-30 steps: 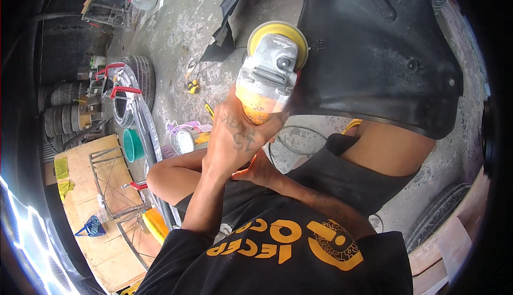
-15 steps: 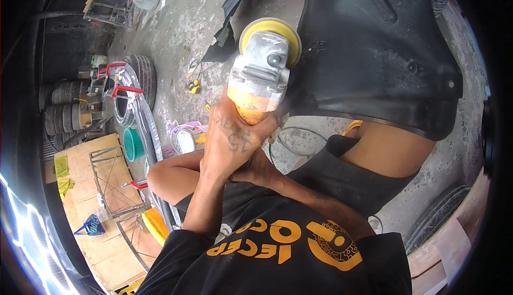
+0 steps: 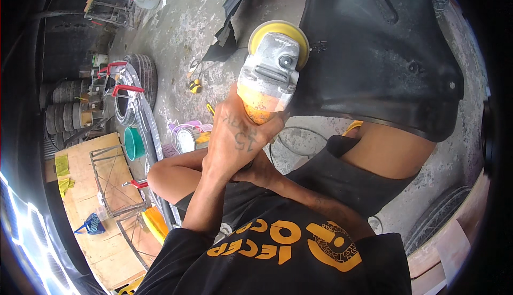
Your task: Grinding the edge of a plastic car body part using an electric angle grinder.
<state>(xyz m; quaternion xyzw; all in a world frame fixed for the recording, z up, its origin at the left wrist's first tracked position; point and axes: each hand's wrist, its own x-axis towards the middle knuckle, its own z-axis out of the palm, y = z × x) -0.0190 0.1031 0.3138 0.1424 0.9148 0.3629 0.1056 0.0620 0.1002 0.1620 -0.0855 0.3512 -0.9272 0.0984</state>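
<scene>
An angle grinder point(image 3: 270, 73) with a yellow disc point(image 3: 256, 33), a worn grey metal head and an orange body is in both my hands. My left hand point(image 3: 235, 135) is wrapped round the orange body, behind the head. Lower down, my right hand point(image 3: 260, 171) is closed round the rear of the grinder, partly hidden by my left hand and wrist. A large black moulded plastic panel point(image 3: 368, 65) lies at the right, across my leg. The disc's right rim overlaps the panel's left edge; whether it touches, I cannot tell.
A cable point(image 3: 304, 129) loops over the grey concrete floor point(image 3: 181, 44). At left stand tyres point(image 3: 141, 81), a long silver-wrapped part point(image 3: 144, 119) with red clamps point(image 3: 128, 88), a green tub point(image 3: 133, 143), an open can point(image 3: 185, 140) and a wooden board point(image 3: 80, 161).
The grinder and my hands on it have shifted slightly to the right, bringing the disc over the panel's left edge. The panel stays about where it was.
</scene>
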